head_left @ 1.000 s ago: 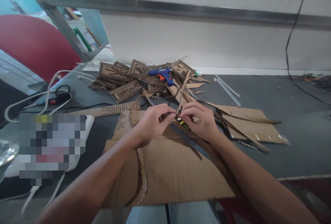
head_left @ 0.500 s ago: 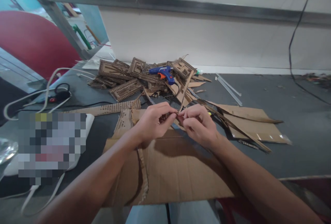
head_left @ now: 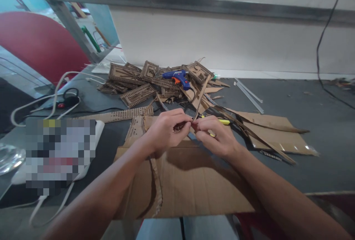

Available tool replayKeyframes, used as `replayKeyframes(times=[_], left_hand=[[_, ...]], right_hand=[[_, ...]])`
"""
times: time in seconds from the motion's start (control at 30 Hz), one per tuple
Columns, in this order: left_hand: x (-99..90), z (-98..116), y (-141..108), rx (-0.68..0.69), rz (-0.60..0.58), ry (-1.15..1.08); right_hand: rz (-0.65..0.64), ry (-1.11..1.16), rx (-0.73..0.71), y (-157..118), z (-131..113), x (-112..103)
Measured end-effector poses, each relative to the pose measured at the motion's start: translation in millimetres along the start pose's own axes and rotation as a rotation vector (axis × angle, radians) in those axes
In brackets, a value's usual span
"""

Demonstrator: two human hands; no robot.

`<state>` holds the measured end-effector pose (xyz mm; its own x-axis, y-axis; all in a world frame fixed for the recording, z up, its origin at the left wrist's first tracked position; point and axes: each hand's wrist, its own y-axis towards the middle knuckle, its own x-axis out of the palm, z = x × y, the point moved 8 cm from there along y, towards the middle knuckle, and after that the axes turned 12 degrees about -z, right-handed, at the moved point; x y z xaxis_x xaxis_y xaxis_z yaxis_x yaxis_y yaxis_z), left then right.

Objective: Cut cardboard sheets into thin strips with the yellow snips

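My left hand [head_left: 170,127] and my right hand [head_left: 215,134] meet fingertip to fingertip above a large brown cardboard sheet [head_left: 199,184]. Both pinch a thin cardboard strip [head_left: 200,97], which rises from between the fingers toward the pile. Part of the strip is hidden inside my left hand. Another narrow corrugated strip [head_left: 157,184] hangs below my left wrist over the sheet. Just behind my right hand lies a tool with yellow parts [head_left: 224,121], mostly covered. Beyond the hands, a blue glue gun [head_left: 180,78] rests on a pile of small decorated cardboard pieces [head_left: 138,95].
Flat cardboard in clear wrap [head_left: 271,136] and long strips lie at the right. Clear glue sticks [head_left: 249,95] are farther back. At the left are a white device [head_left: 97,136], its picture blurred, and white cables [head_left: 55,92]. A red chair [head_left: 41,44] stands behind.
The whole view has shifted slightly. More of the yellow-handled tool shows behind my right hand. Both hands keep their pinch on the strip, with small finger movements.
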<state>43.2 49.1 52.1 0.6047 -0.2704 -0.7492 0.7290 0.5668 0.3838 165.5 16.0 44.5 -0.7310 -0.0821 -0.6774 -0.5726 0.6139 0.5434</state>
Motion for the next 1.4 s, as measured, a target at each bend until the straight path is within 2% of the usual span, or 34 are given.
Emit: replayKeyframes(times=[0.17,0.4,0.73,1.0,1.4], left_hand=[[0.9,2,-1,0.007,-0.005,0.012],[-5.6,8,0,0.054,0.082,-0.003],[-2.9,5,0,0.059,0.059,0.019],[-4.1,5,0,0.052,0.074,0.018],[-0.8,2,0,0.044,0.043,0.045]], right_hand=[[0.003,-0.056,-0.037,2,-7,-2],[0.123,-0.020,-0.154,-1,-15,-9],[0.051,-0.064,-0.100,1,-12,-3],[0.089,-0.065,-0.132,-1,-15,-4],[0.029,-0.058,-0.064,4,-12,-2]])
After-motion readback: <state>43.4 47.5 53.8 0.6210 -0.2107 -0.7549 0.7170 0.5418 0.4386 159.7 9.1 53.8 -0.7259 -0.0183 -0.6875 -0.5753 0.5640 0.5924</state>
